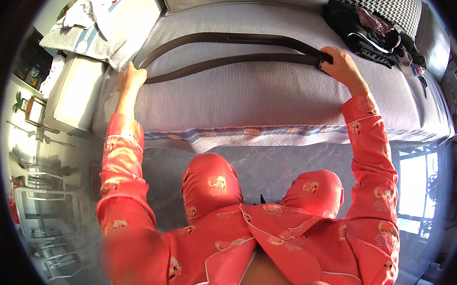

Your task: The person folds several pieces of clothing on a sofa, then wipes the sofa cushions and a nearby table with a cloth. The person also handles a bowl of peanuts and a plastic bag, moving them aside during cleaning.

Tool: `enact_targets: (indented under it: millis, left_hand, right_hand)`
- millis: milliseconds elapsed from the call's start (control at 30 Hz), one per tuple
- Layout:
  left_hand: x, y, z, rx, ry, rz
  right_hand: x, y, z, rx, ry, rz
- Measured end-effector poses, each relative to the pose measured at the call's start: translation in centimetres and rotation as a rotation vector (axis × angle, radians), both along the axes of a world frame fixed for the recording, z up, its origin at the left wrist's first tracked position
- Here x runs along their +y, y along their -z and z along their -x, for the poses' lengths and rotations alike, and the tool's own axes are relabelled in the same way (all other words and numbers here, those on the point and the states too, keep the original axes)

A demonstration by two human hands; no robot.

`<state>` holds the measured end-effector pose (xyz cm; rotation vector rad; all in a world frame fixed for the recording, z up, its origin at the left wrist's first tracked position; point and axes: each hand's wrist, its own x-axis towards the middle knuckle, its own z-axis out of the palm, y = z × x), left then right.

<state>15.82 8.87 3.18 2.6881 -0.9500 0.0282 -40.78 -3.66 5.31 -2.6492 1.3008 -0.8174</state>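
Note:
A dark brown leather belt (225, 61) is stretched sideways over the grey fabric sofa seat (234, 100). Its two lengths bow apart in the middle, forming a long narrow loop. My left hand (132, 77) grips the loop's left end, its fingers partly hidden. At the right, my right hand (339, 64) is closed around the other end, where the lengths meet and a small metallic part shows beside the fingers. Perforations or texture mark part of the upper length.
Dark folded clothes (373, 40) lie on the seat at right, beside a houndstooth cushion (387, 2). White cloth (87, 15) rests on the covered armrest (135, 16) at left. A grey marbled floor (260, 160) runs below the sofa's front edge.

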Motion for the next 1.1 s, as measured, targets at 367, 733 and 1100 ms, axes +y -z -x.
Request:
enact_targets:
  millis: [367, 733, 1100]
  left_hand:
    - [-2.1, -1.7, 21.5, -0.521, 1.452, 0.04]
    - [-13.1, -4.5, 22.2, -0.208, 1.28, -0.206]
    - [-14.5, -5.1, 26.2, 0.457, 0.719, -0.005]
  right_hand:
    - [2.0, 1.1, -0.2, -0.055, -0.045, 0.223]
    - [0.7, 2.1, 6.7, -0.006, -0.083, 0.176]
    - [1.8, 0.9, 2.0, -0.016, 0.291, 0.033]
